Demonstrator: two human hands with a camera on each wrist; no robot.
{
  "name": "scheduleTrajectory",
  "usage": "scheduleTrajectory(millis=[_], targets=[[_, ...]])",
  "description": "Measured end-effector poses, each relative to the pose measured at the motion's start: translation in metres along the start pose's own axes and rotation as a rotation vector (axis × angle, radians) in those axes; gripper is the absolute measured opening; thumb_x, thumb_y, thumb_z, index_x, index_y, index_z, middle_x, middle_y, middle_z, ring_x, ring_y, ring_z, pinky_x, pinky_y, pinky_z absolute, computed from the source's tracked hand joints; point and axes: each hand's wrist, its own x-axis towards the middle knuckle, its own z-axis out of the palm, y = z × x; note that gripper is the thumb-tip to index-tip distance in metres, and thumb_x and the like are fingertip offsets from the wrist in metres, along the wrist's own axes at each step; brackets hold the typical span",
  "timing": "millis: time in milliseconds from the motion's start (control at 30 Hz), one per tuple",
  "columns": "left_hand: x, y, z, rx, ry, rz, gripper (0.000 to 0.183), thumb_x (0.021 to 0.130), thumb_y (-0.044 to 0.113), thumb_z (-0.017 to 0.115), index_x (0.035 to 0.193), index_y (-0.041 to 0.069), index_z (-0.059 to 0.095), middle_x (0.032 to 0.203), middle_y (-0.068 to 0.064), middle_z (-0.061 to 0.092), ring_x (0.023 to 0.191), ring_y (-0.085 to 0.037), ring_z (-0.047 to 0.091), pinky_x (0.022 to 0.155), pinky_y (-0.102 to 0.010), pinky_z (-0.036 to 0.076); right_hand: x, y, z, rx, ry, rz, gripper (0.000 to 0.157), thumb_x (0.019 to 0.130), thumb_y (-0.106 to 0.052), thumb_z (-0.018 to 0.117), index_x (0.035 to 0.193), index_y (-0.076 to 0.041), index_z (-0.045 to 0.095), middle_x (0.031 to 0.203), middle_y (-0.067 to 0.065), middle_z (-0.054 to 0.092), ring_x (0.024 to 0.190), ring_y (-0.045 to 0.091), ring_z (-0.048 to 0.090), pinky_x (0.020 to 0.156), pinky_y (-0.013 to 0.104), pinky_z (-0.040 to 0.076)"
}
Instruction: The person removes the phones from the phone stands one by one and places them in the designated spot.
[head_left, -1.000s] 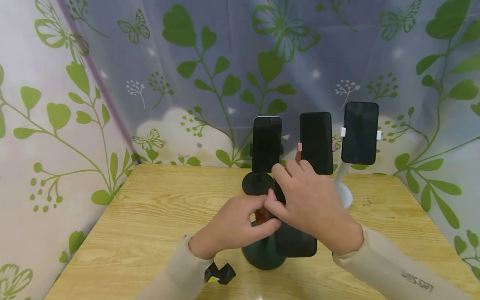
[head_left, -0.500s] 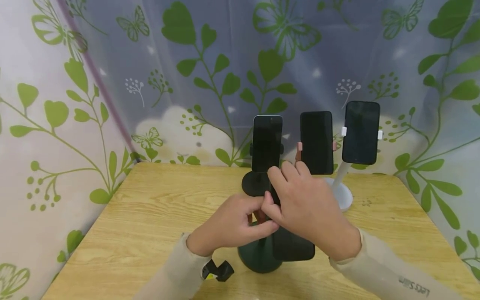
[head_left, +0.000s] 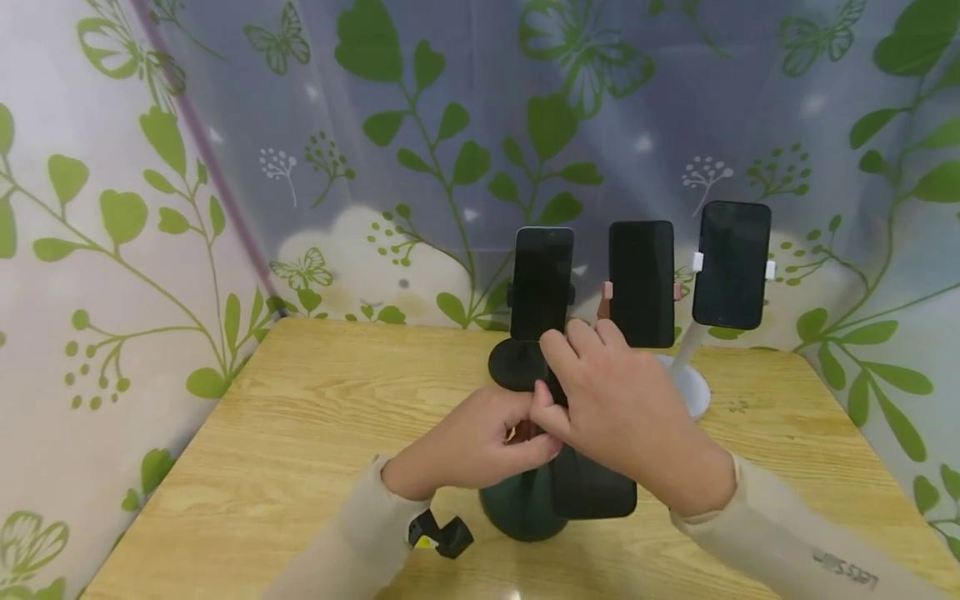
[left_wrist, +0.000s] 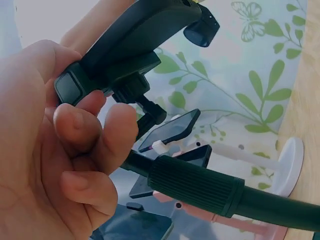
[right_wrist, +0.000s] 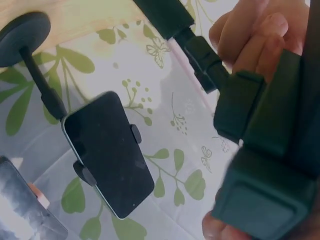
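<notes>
Currently, in the head view, the near phone (head_left: 592,493) is sitting at five o'clock from the centre, tilting over the counter (head_left: 337,408) on a dark green stand (head_left: 517,512) whose base is showing at its nine o'clock. The right hand (head_left: 618,408) is gripping the near phone from above, its fingers curling over the far part. The left hand (head_left: 483,442) is working at ten o'clock from that phone, its fingertips meeting the right hand. Three more phones are standing beyond: one in a black holder (head_left: 573,295) before twelve, one in a pink holder (head_left: 607,290) past twelve, one in a white holder (head_left: 698,262) at one.

In the left wrist view, the left hand is pinching one end of a dark green clamp (left_wrist: 71,86) at ten o'clock, its other fingers folding loosely. A ribbed collar (left_wrist: 197,185) is lying at five o'clock.

In the right wrist view, the clamp is filling four o'clock, with fingertips peeping out beside it at five. The black-held phone is leaning at eight o'clock.
</notes>
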Motion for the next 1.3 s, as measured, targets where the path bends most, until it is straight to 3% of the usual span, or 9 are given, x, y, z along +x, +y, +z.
scheduleTrajectory(millis=[200, 833, 1100, 1300], targets=[[0.0008, -0.0032, 0.0011, -0.062, 0.005, 0.002, 0.028, 0.101, 0.017, 0.064, 0.073, 0.016, 0.059, 0.055, 0.010, 0.040, 0.044, -0.004, 0.036, 0.047, -0.021, 0.032, 0.0006, 0.0019, -0.0024, -0.007, -0.031, -0.019, 0.019, 0.087, -0.024, 0.055, 0.086, -0.007, 0.046, 0.072, 0.002, 0.032, 0.059, 0.019, 0.027, 0.043, 0.025, 0.017], [-0.0018, -0.0025, -0.0061, -0.121, -0.062, 0.002, 0.019, 0.102, 0.012, 0.063, 0.084, 0.013, 0.059, 0.056, 0.008, 0.040, 0.045, -0.004, 0.035, 0.048, -0.021, 0.033, 0.0003, 0.0050, -0.0038, 0.023, -0.053, -0.010, 0.018, 0.087, -0.025, 0.056, 0.085, -0.009, 0.046, 0.072, 0.001, 0.033, 0.059, 0.017, 0.029, 0.044, 0.025, 0.017], [-0.0024, -0.0038, -0.0071, -0.167, -0.091, -0.003, 0.012, 0.103, 0.010, 0.063, 0.091, 0.011, 0.063, 0.056, 0.005, 0.047, 0.047, -0.004, 0.050, 0.051, -0.024, 0.046, -0.0003, 0.0062, -0.0056, 0.043, -0.068, -0.007, 0.017, 0.089, -0.027, 0.057, 0.090, -0.010, 0.051, 0.074, 0.000, 0.036, 0.061, 0.017, 0.033, 0.043, 0.025, 0.020], [-0.0014, -0.0048, -0.0069, -0.154, -0.109, 0.018, 0.011, 0.102, 0.010, 0.064, 0.092, 0.011, 0.064, 0.058, 0.005, 0.054, 0.049, -0.003, 0.053, 0.052, -0.025, 0.049, -0.0025, 0.0075, -0.0069, 0.067, -0.046, -0.010, 0.015, 0.089, -0.025, 0.054, 0.093, -0.011, 0.053, 0.076, -0.001, 0.036, 0.063, 0.016, 0.034, 0.044, 0.024, 0.020]])
